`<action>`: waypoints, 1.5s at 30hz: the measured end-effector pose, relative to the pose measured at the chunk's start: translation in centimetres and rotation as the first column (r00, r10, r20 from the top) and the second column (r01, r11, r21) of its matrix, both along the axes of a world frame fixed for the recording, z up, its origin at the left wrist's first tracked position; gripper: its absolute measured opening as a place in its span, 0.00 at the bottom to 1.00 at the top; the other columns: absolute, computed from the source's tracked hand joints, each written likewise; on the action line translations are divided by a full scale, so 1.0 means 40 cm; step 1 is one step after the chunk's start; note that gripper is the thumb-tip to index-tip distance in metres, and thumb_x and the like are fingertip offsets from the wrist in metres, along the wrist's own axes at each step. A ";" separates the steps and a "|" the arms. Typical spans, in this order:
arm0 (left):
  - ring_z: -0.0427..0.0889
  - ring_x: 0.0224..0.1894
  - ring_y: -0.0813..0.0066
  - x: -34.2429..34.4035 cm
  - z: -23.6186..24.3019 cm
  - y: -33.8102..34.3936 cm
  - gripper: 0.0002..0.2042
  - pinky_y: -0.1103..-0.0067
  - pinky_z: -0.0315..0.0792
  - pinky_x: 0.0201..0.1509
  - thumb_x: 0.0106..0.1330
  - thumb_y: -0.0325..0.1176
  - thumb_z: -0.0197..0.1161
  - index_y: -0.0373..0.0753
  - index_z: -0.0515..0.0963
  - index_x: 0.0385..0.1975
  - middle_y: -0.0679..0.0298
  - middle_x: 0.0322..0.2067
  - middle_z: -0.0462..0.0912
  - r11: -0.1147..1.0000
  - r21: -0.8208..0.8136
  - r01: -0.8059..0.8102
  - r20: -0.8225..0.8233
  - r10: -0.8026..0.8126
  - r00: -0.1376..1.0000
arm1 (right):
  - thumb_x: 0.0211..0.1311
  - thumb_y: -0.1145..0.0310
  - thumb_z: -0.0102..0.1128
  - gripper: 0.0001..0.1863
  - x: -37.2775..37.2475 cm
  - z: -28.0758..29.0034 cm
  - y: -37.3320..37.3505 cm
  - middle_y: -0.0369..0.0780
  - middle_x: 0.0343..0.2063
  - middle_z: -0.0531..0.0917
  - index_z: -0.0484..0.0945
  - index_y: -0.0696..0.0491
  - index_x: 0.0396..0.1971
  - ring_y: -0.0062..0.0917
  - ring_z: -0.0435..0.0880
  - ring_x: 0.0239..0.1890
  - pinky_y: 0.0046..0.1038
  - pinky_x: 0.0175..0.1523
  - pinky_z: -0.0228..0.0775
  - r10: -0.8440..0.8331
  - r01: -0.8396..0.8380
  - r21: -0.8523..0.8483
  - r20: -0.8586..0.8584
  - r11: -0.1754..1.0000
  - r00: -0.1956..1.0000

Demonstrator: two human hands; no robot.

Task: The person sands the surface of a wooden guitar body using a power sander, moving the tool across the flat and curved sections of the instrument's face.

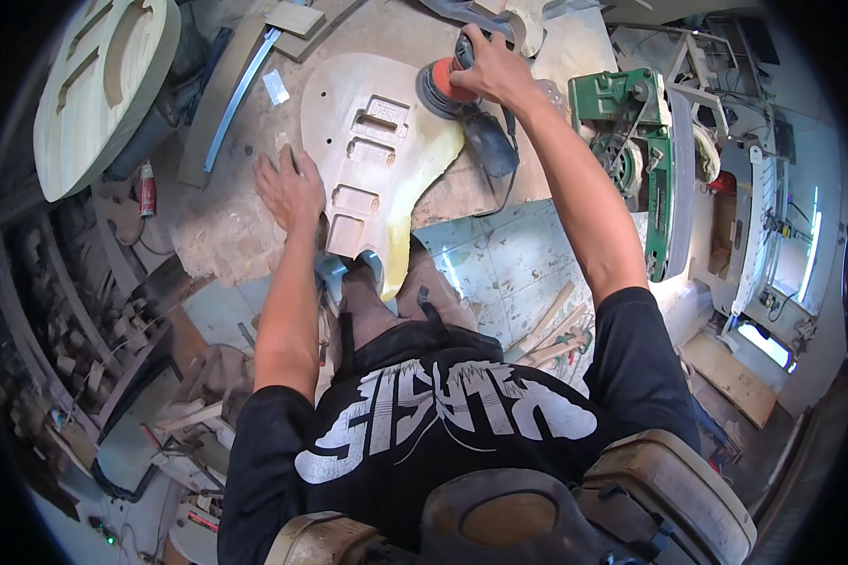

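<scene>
My right hand (493,71): clasped round sander (440,83). My left hand (294,193): fingers loose, beside guitar body (364,173). Advised: keep sander flat, lightly pressed, moving.

From afar I see a stained tile floor (499,259), a dusty table (219,221), cluttered shelves (52,306) at left and bright light (766,346) at right.

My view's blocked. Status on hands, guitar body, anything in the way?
Right hand gripping sander, left hand open beside guitar body. Body's near end overhangs table. Blue strip apart, left.
</scene>
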State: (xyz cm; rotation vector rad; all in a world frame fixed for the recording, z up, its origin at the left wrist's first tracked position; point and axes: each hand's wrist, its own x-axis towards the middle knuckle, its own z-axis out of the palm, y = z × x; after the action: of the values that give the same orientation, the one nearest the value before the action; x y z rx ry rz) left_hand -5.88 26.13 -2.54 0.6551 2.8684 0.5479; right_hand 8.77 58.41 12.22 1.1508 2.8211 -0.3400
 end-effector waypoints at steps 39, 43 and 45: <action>0.57 0.80 0.47 -0.001 -0.013 -0.002 0.26 0.54 0.50 0.83 0.78 0.52 0.52 0.48 0.77 0.69 0.46 0.75 0.65 1.000 -0.017 -0.007 -0.053 0.006 0.999 | 0.53 0.52 0.68 0.42 0.020 -0.001 -0.013 0.64 0.56 0.75 0.67 0.46 0.69 0.65 0.83 0.52 0.52 0.58 0.79 0.016 -0.016 -0.016 -0.054 1.000 0.998; 0.58 0.79 0.45 -0.002 -0.015 -0.014 0.26 0.52 0.51 0.82 0.77 0.50 0.53 0.46 0.78 0.69 0.44 0.74 0.66 1.000 0.003 0.001 -0.044 -0.001 0.999 | 0.55 0.54 0.66 0.41 -0.027 0.033 -0.073 0.64 0.54 0.75 0.66 0.46 0.70 0.65 0.84 0.50 0.55 0.57 0.79 0.046 -0.046 -0.121 -0.002 0.992 0.999; 0.59 0.78 0.45 0.002 -0.009 -0.008 0.26 0.53 0.51 0.82 0.77 0.51 0.53 0.46 0.78 0.69 0.44 0.74 0.67 1.000 0.011 0.006 -0.051 -0.006 0.999 | 0.55 0.54 0.66 0.41 -0.021 0.011 -0.046 0.64 0.54 0.75 0.67 0.46 0.70 0.65 0.84 0.50 0.55 0.57 0.79 0.042 -0.043 -0.053 -0.014 0.998 0.999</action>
State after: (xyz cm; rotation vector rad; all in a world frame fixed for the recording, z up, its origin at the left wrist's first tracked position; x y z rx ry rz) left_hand -5.81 25.81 -2.88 0.6888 2.9115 0.5552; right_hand 7.94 56.55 12.67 1.0808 2.8237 -0.4185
